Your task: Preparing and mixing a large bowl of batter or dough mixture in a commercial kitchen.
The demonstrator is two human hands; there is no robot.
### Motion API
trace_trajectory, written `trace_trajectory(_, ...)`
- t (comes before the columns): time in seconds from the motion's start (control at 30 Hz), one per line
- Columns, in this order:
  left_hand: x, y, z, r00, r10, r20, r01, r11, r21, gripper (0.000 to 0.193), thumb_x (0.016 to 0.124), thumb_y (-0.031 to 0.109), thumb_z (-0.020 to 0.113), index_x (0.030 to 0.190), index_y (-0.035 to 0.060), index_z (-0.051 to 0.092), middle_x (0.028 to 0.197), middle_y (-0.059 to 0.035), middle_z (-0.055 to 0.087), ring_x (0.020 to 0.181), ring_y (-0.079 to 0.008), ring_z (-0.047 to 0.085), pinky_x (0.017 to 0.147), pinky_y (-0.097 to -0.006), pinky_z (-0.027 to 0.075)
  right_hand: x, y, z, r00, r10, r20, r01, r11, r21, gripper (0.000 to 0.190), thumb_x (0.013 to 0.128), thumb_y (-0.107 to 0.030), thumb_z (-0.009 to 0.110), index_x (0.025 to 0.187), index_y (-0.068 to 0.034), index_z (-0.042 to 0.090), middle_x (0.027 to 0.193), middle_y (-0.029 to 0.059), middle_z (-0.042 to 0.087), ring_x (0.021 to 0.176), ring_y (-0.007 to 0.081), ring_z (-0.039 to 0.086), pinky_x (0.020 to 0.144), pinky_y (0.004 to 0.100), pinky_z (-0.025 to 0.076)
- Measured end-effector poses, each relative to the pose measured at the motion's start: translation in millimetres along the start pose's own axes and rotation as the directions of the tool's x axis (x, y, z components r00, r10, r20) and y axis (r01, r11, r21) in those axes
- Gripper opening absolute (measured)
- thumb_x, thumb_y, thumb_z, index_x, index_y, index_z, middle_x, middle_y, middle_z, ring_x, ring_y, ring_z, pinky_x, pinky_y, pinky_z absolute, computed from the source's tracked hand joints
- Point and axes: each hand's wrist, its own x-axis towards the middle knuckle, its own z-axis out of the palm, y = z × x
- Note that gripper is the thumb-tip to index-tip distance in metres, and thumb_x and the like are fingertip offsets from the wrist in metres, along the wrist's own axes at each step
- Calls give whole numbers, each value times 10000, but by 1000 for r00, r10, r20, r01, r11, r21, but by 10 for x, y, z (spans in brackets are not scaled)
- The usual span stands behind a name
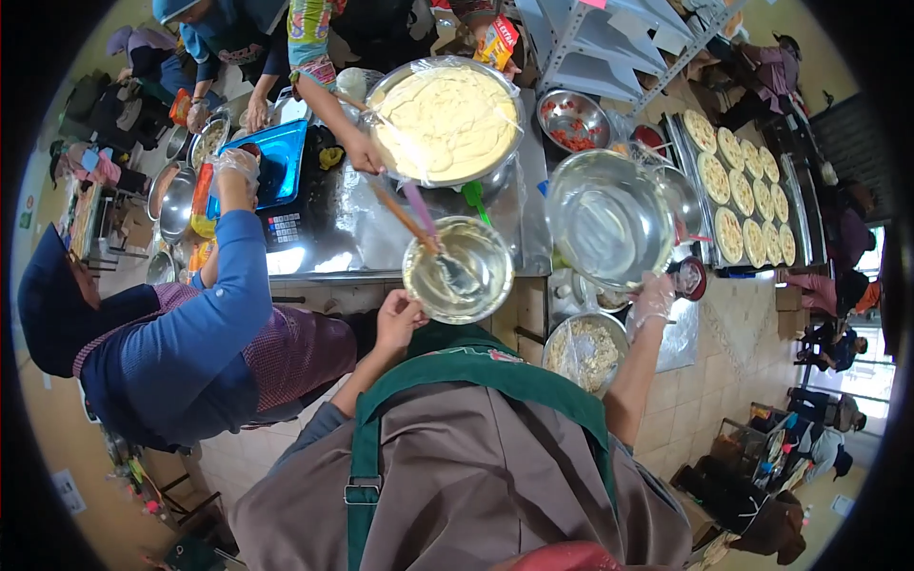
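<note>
My left hand (400,322), bare, grips the near rim of a small metal bowl (493,307). The bowl's inside is smeared with pale cream. A wooden-handled utensil (403,218) and a purple-handled one (420,208) lean in it, their heads partly hidden. In a clear plastic glove, my right hand (653,300) grasps the near rim of a large metal bowl (610,214), tilted and coated with a thin pale residue. Beyond the small bowl, a wide basin (520,135) holds pale yellow cream (446,118) under some clear film, with another person's hand (364,152) at its left rim.
A bowl of chopped red pieces (575,121) stands behind the tilted bowl. Topped dough rounds (742,178) fill a tray at right. Below my right hand sits a bowl of shredded food (582,353). At left, a co-worker's arm (232,250) reaches over a scale (284,227) with a blue tray (285,168).
</note>
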Motion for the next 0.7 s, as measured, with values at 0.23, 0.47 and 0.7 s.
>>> trace_trajectory(0.23, -266, 208, -196, 989, -38, -144, 54, 992, 112, 116, 827, 48, 564, 871, 92, 466, 753, -8, 533, 617, -92, 524, 576, -247, 481, 34, 240, 222, 996, 49, 74, -42, 994, -99, 192, 806, -127, 474, 947, 4, 486, 744, 113, 541, 502, 196, 556, 404, 283, 480)
trace_trajectory(0.47, -245, 439, 285, 996, -68, -59, 74, 990, 120, 111, 831, 43, 564, 860, 92, 469, 766, -8, 536, 620, -95, 527, 592, -242, 498, -46, 268, 239, 992, -129, 11, 129, 980, -154, 184, 808, -133, 490, 879, 33, 525, 714, 115, 551, 491, 194, 564, 409, 294, 493)
trace_trajectory(0.7, -123, 413, 364, 996, -84, -9, 85, 990, 117, 110, 827, 34, 568, 854, 75, 469, 713, -12, 519, 620, -94, 521, 587, -240, 493, 176, -10, 243, 1000, -17, -15, 17, 1000, 24, 240, 840, -164, 465, 973, 28, 519, 746, 110, 570, 546, 182, 571, 460, 303, 498)
